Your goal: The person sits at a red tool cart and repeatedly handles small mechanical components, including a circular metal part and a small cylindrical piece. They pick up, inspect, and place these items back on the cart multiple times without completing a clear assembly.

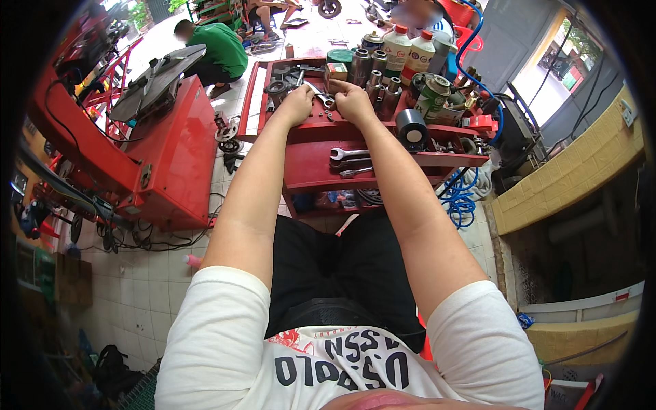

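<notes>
Both arms stretch forward over the top tray of a red tool cart [311, 133]. My left hand [298, 106] is closed at the tray's middle, its fingers curled; what they hold, if anything, is hidden. Against its fingertips a silver wrench [321, 95] slants between my hands, its ring-shaped end toward the right hand. My right hand [353, 102] has its index finger stretched leftward and apart from the thumb, close to that end. Just beyond it stands a small green and red box [335, 71]. Small dark nuts [320, 115] lie on the tray below the wrench.
Metal sockets [361, 66], white bottles [396, 51] and a green can [432, 96] crowd the cart's right. Its lower shelf bears an open-ended wrench [348, 154]. Left stands a red machine [181, 157]. A person in green [219, 51] crouches beyond; a blue hose [459, 198] coils right.
</notes>
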### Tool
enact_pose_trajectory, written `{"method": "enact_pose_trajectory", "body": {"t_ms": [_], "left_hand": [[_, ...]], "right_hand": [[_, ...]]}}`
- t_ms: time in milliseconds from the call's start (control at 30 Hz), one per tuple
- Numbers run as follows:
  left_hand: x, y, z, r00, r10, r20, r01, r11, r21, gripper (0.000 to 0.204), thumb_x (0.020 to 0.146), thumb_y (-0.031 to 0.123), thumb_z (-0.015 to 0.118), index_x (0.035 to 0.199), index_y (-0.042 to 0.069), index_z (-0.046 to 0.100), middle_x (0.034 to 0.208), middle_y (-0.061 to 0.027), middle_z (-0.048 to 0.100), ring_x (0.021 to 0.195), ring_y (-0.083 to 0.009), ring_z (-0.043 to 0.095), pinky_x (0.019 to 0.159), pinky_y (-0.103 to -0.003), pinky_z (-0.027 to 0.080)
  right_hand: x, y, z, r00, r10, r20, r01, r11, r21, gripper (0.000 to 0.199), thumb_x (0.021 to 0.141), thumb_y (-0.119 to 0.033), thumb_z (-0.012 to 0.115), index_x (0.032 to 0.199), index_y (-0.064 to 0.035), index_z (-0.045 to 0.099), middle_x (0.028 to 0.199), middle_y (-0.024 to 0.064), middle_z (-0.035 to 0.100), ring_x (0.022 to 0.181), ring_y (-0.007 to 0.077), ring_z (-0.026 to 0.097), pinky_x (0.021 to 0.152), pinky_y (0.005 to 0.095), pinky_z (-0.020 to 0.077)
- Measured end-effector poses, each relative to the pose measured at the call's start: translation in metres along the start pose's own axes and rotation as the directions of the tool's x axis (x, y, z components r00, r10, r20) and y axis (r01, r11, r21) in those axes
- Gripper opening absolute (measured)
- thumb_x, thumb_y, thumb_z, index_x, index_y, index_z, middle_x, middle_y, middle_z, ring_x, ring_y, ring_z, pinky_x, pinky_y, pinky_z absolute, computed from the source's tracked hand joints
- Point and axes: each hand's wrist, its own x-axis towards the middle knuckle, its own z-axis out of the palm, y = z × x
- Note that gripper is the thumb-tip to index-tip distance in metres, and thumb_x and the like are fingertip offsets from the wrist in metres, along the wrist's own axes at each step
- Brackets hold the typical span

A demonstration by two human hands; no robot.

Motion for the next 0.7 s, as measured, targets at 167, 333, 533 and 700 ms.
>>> {"method": "enact_pose_trajectory", "body": {"t_ms": [167,333,533,700], "left_hand": [[-0.004,0.0,-0.005,1.0,0.018,-0.026,-0.019,0.998,-0.063,0.028,0.109,0.023,0.045,0.109,-0.002,0.059,0.083,-0.0169,0.066,0.068,-0.0264,0.068,0.066,-0.042,0.055],[-0.008,0.011,-0.004,0.999,-0.03,0.013,0.031,0.994,-0.102,0.03,0.11,0.024,0.045,0.112,-0.002,0.059,0.088,-0.0119,0.064,0.066,-0.0217,0.066,0.065,-0.037,0.055],[-0.006,0.007,-0.003,0.999,0.009,-0.038,-0.012,0.997,-0.072,0.03,0.109,0.023,0.044,0.106,-0.003,0.059,0.084,-0.0194,0.069,0.067,-0.0284,0.07,0.069,-0.044,0.056],[-0.003,0.003,-0.001,0.999,0.006,-0.038,-0.008,0.998,-0.059,0.031,0.109,0.023,0.043,0.107,-0.003,0.06,0.085,-0.0211,0.069,0.069,-0.0306,0.071,0.07,-0.045,0.056]], "right_hand": [[-0.004,-0.013,0.001,0.998,0.012,0.056,-0.006,0.994,-0.108,0.036,0.09,-0.017,0.056,0.118,-0.0151,0.078,0.093,0.0169,0.078,0.084,0.0249,0.076,0.085,0.0369,0.058],[-0.004,-0.003,0.001,0.995,-0.059,-0.074,0.06,0.998,0.011,0.034,0.09,-0.017,0.058,0.115,-0.0144,0.079,0.094,0.0182,0.077,0.087,0.0265,0.076,0.086,0.0379,0.0576],[0.0,-0.006,-0.003,0.997,0.012,0.078,-0.005,0.997,-0.083,0.036,0.09,-0.018,0.058,0.12,-0.0122,0.077,0.099,0.0171,0.078,0.092,0.0282,0.076,0.089,0.0382,0.0572],[-0.004,-0.003,0.003,0.997,-0.062,-0.035,0.06,0.997,-0.046,0.034,0.089,-0.018,0.057,0.115,-0.0114,0.079,0.096,0.0171,0.078,0.089,0.0284,0.075,0.087,0.038,0.0574]]}}
